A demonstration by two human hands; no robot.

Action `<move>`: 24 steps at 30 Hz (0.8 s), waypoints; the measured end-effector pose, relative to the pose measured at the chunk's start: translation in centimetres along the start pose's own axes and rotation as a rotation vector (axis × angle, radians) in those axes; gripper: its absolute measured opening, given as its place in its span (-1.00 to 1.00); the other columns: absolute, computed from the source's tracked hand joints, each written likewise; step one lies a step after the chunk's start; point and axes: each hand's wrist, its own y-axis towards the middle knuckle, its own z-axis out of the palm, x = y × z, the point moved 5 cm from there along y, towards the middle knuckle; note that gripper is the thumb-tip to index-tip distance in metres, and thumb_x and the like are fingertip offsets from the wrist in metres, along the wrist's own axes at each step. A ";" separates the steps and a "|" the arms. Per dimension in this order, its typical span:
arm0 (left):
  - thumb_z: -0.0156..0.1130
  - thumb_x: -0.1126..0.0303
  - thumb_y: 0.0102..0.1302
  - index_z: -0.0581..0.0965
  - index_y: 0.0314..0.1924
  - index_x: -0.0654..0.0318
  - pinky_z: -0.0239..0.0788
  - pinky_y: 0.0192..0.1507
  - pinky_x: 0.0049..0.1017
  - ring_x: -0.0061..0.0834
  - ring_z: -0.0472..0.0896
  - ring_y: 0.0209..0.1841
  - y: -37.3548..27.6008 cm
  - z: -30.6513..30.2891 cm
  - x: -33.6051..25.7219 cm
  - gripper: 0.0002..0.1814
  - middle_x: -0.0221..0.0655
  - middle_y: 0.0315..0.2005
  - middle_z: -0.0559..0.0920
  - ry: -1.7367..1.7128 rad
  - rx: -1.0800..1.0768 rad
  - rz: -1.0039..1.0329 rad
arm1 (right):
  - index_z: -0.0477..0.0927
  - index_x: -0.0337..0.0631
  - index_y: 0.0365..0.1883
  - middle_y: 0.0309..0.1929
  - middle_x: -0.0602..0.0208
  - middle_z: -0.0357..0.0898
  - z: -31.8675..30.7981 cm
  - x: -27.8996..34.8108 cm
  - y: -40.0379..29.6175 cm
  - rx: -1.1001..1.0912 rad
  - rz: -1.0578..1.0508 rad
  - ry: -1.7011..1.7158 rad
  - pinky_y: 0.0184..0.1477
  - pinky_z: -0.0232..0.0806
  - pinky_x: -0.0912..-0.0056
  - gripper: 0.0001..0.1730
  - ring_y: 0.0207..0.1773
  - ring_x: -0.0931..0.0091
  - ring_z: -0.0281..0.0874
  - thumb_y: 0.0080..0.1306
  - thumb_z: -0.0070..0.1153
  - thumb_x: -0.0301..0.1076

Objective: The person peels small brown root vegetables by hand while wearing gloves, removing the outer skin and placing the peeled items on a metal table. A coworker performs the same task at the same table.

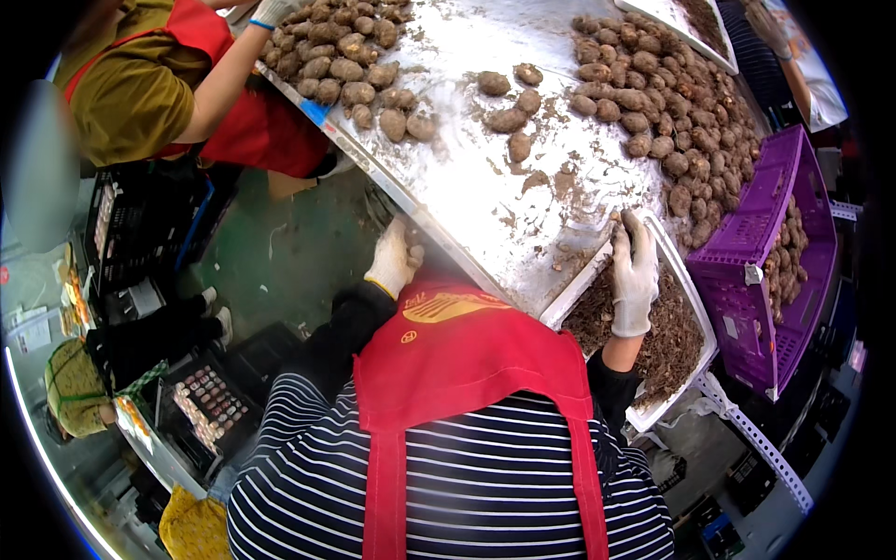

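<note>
My right hand (635, 280), in a soiled white glove, reaches over a white tray (689, 269) of brown fibrous scraps (672, 336). Its darkened fingertips are at the tray's upper corner beside the metal tabletop (455, 175); its palm side is hidden. By the table's near edge is my left hand (394, 257), gloved, with curled fingers; whether anything is inside them cannot be seen. Several loose, soil-covered taro corms (507, 120) lie mid-table among soil and peel bits. A large heap of taro corms (651, 91) spreads at the right, another heap (336, 56) at the upper left.
A purple plastic crate (742, 280) holding more corms stands right of the tray. One co-worker in a red apron (259, 140) works at the left; another person's gloved hand (766, 28) shows at upper right. Black crates (140, 231) stand on the green floor (273, 238).
</note>
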 end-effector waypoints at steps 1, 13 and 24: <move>0.12 0.11 0.57 0.43 -0.28 0.05 -0.18 -0.69 -0.59 -0.61 0.12 -0.69 0.4 -0.2 0.1 -0.73 -0.48 -0.51 0.40 -0.019 -0.009 -0.020 | 0.61 -0.23 0.25 0.18 0.07 0.60 0.2 0.2 0.1 0.001 -0.010 0.002 0.28 0.41 0.18 -0.65 0.21 0.19 0.59 0.56 0.07 -0.37; 0.01 0.01 0.64 0.55 -0.23 0.01 0.02 -0.72 -0.72 -0.72 0.26 -0.67 1.4 2.7 0.4 -0.66 -0.66 -0.66 0.35 -0.353 0.041 -0.234 | 0.59 -0.29 0.26 0.23 0.02 0.57 1.7 1.5 -0.7 0.133 -0.032 0.018 0.36 0.37 0.17 -0.61 0.35 0.15 0.52 0.54 0.11 -0.32; 0.15 0.11 0.55 0.43 -0.17 -0.04 -0.09 -0.65 -0.56 -0.58 0.19 -0.64 -1.1 0.0 0.7 -0.82 -0.57 -0.51 0.34 -0.066 0.118 -0.068 | 0.59 -0.27 0.27 0.22 0.01 0.60 1.5 0.8 -0.9 0.140 0.001 0.041 0.37 0.35 0.17 -0.60 0.32 0.15 0.54 0.52 0.13 -0.34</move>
